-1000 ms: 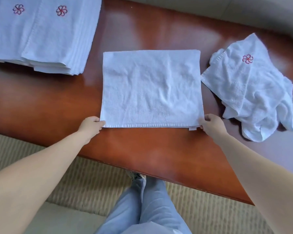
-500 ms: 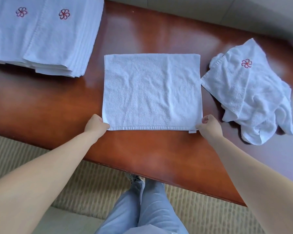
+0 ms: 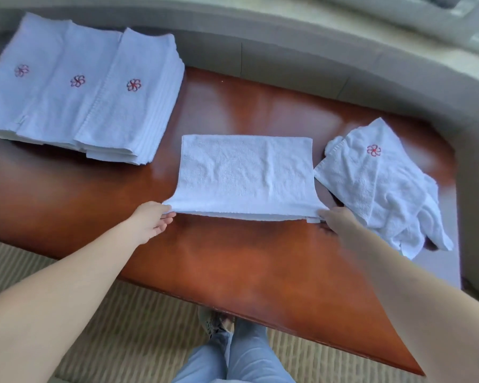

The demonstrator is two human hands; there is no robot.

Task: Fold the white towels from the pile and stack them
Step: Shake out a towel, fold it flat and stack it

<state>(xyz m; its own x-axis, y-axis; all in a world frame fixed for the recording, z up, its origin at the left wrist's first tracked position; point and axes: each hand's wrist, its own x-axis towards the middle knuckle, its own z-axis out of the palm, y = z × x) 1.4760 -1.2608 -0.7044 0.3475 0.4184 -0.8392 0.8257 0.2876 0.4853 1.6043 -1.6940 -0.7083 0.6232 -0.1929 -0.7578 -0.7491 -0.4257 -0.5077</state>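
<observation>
Hands lifting the towel's near edge
Left hand (image 3: 150, 221) and right hand (image 3: 339, 221) pinch the near corners of the flat white terry towel (image 3: 246, 172); its long axis runs between them, far edge lying ahead.

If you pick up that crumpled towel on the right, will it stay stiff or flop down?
The crumpled towel will probably flop: it already lies in soft folds. It is likely light, being thin cloth, and unlikely to slide far on the table.
</observation>
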